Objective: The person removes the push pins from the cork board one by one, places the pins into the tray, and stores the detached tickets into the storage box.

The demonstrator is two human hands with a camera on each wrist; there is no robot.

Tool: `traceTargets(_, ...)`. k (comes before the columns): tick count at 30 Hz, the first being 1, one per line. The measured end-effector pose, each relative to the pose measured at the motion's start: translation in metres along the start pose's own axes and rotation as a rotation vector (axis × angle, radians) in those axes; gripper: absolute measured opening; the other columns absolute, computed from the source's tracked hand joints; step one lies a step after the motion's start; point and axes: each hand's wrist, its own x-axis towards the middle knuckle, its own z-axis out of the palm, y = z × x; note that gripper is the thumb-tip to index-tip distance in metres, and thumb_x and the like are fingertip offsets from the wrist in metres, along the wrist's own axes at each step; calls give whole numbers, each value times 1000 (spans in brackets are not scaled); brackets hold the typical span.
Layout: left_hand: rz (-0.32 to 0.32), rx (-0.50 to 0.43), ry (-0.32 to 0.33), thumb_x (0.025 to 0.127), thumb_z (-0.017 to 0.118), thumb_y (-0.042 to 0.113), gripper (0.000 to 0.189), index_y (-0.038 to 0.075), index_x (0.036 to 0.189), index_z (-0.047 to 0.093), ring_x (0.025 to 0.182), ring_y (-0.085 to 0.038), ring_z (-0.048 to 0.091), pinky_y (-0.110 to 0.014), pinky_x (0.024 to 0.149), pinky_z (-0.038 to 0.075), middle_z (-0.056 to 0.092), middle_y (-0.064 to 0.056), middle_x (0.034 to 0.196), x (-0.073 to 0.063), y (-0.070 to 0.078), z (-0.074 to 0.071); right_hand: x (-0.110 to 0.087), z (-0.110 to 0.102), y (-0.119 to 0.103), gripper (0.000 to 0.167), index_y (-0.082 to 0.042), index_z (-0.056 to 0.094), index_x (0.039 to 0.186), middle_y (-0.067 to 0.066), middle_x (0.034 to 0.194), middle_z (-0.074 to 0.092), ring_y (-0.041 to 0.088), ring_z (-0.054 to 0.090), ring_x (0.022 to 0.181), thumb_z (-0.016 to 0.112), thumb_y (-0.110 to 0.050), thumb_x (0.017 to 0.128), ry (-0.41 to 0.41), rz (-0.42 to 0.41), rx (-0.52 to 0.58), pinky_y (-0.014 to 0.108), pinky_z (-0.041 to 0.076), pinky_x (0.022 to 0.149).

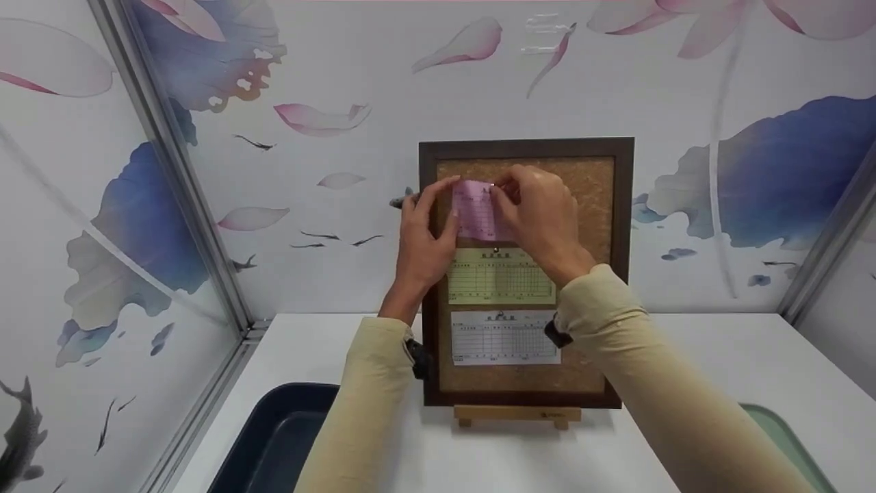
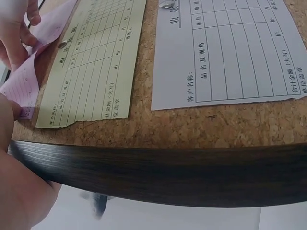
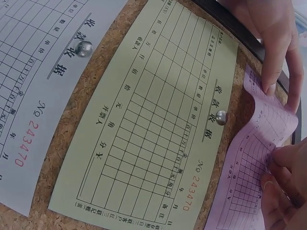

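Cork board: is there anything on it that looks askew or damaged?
The pink slip bulges in a wave between the left hand and right hand, while the yellow slip and white slip lie flatter, each pinned. Both have a ragged edge, as if torn.

Head view: light fell soft and rather dim on the left hand (image 1: 423, 239) and right hand (image 1: 544, 216). White glare marks showed on the wall (image 1: 383, 68), high above the right. Faint shadow lay on the table (image 1: 493, 455), well below both. Left wrist view: dark frame (image 2: 144, 175) beside the left hand looked bowed; fish print (image 2: 99, 205) past it blurred. Right wrist view: yellow slip (image 3: 139, 124) printed crisp, pin (image 3: 221, 117) glinting near the hands.
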Motion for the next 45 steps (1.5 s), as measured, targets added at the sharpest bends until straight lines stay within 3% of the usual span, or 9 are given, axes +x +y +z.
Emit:
traceTargets(4, 3, -21, 25, 107, 67, 19, 36, 24, 142, 64, 136, -24, 48, -51, 117, 44, 57, -5, 146, 1, 2, -1, 0, 0, 1, 14, -10, 80, 108, 9, 98, 80, 26, 75, 85, 77, -22, 103, 0, -7, -6, 48, 60, 74)
traceTargets(8, -45, -46, 28, 107, 70, 31, 26, 22, 131, 69, 136, -23, 49, -48, 118, 45, 56, -6, 141, 1, 4, 0, 0, -1, 1, 15, -10, 79, 110, 9, 98, 80, 26, 75, 85, 76, -23, 103, -4, 0, -4, 49, 60, 74)
traceTargets(13, -105, -77, 51, 108, 67, 40, 28, 17, 121, 74, 135, -23, 54, -44, 115, 51, 55, -10, 143, 2, 5, 0, 0, -3, 1, 17, -11, 80, 109, 8, 97, 80, 26, 75, 85, 76, -26, 102, -9, -10, -23, 49, 60, 72)
traceTargets(19, -150, -186, 61, 111, 59, 45, 36, 12, 109, 73, 125, -20, 56, -40, 106, 49, 55, -8, 141, 1, 6, -5, 3, -3, -2, 16, -10, 80, 106, 8, 94, 80, 27, 75, 83, 75, -24, 101, 4, -21, -80, 49, 58, 68)
traceTargets(22, -145, -198, 45, 109, 62, 44, 35, 11, 107, 74, 117, -21, 56, -37, 99, 50, 54, -9, 139, 0, 5, -6, 3, -2, -4, 16, -8, 79, 105, 9, 93, 79, 29, 74, 81, 74, -22, 100, 12, -30, -106, 50, 58, 66)
traceTargets(27, -131, -143, 35, 105, 70, 35, 26, 10, 107, 76, 115, -23, 58, -37, 98, 53, 55, -12, 141, -1, 3, -7, 1, 0, -6, 16, -4, 78, 107, 13, 94, 79, 33, 74, 79, 74, -19, 101, 24, -76, -152, 52, 60, 64)
traceTargets(35, -104, -109, 51, 107, 69, 32, 24, 9, 109, 75, 112, -22, 60, -37, 95, 55, 59, -12, 135, -3, 1, -8, -2, 2, -10, 11, -2, 76, 101, 17, 89, 77, 39, 76, 76, 73, -12, 102, 37, -159, -198, 55, 62, 63)
traceTargets(45, -88, -106, 56, 107, 69, 31, 23, 8, 107, 75, 108, -22, 60, -36, 92, 54, 60, -13, 133, -3, 1, -7, -2, 3, -10, 11, 0, 73, 96, 20, 85, 75, 42, 74, 74, 74, -10, 101, 47, -177, -202, 56, 62, 63)
